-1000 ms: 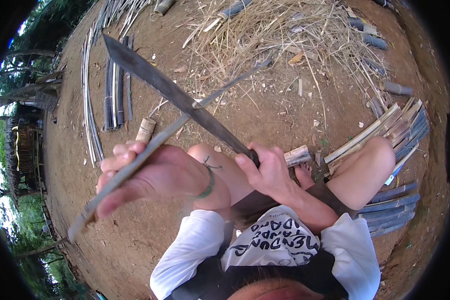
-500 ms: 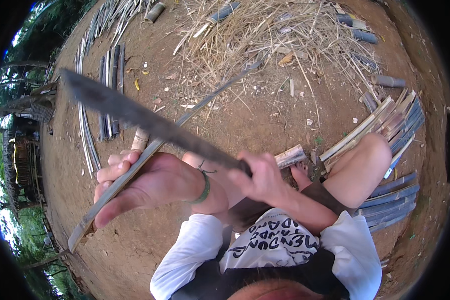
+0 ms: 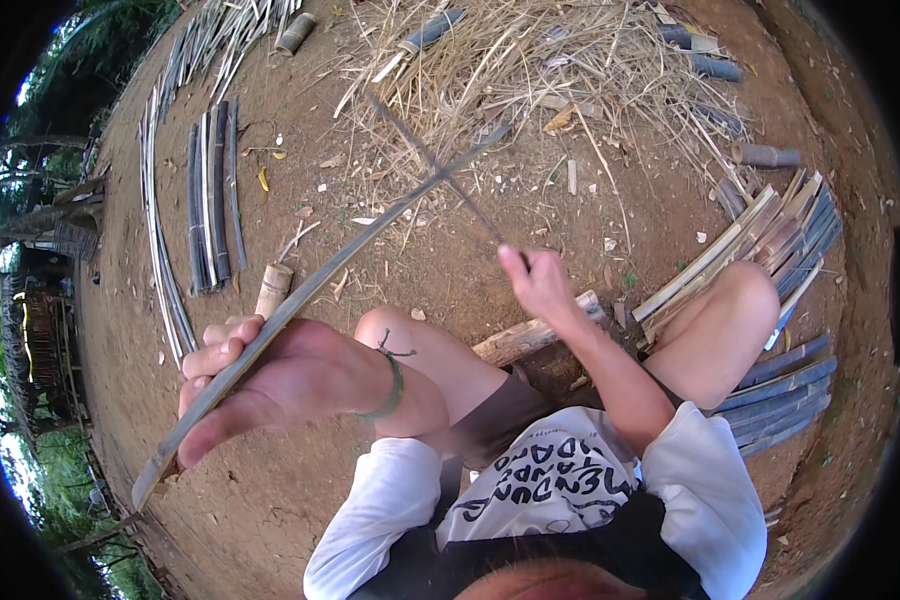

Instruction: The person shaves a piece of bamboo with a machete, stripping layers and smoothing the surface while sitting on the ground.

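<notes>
My left hand (image 3: pixel 280 375) is closed round a long split bamboo strip (image 3: pixel 345 255), which runs from the lower left up and away to the right. My fingers wrap its far side and the thumb lies along the near side. A machete (image 3: pixel 475 212) is gripped in my right hand (image 3: pixel 542 285), its thin blade edge turned toward me. The blade crosses the strip close to the strip's far end; whether the two touch I cannot tell. Below my right hand a short log (image 3: pixel 520 340) lies on the ground between my legs.
Beyond the strip spreads a heap of bamboo shavings (image 3: pixel 530 75). Split bamboo lies in bundles at the right (image 3: pixel 790 230) and lower right (image 3: pixel 780 395), with dark bamboo strips (image 3: pixel 210 200) at the left. A short bamboo piece (image 3: pixel 273 290) is just beyond my left hand.
My right hand has moved the machete away from me and to the right, from over my left wrist out to the strip's far part. My left hand has stayed nearly still with the strip.
</notes>
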`<state>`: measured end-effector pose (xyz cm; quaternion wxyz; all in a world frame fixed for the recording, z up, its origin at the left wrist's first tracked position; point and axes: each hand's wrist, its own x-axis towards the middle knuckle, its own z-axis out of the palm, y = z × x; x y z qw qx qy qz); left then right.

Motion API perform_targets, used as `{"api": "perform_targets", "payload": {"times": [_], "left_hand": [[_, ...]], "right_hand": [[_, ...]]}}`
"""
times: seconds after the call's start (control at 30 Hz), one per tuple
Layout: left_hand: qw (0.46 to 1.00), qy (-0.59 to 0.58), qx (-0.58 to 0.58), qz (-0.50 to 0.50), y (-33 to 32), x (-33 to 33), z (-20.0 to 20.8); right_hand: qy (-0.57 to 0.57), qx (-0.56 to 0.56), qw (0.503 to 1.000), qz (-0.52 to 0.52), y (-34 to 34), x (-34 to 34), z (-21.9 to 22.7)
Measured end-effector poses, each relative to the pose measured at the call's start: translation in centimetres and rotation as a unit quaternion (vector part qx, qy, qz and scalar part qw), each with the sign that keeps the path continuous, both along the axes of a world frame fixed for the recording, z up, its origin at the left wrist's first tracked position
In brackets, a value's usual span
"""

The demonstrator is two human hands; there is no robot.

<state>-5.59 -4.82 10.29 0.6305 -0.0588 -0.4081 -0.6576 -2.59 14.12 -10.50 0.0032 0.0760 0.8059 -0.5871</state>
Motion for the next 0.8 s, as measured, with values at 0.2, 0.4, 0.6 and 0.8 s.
{"api": "perform_targets", "payload": {"times": [0.2,0.4,0.6,0.8], "left_hand": [[0.994,-0.053,0.022,0.094,0.6,-0.7,0.3],[0.997,-0.042,0.014,0.068,0.1,-0.4,0.6],[0.994,-0.059,0.076,0.045,-1.5,-1.3,-0.2],[0.999,-0.036,0.021,0.032,-1.9,-0.4,-0.4]], "right_hand": [[0.008,0.033,0.999,0.032,-1.1,0.4,2.1],[0.006,0.048,0.999,0.005,1.5,-2.1,-5.1],[-0.032,0.119,0.992,0.005,1.2,-2.3,-2.9],[0.017,0.092,0.995,0.026,1.6,-1.0,-4.8]]}}
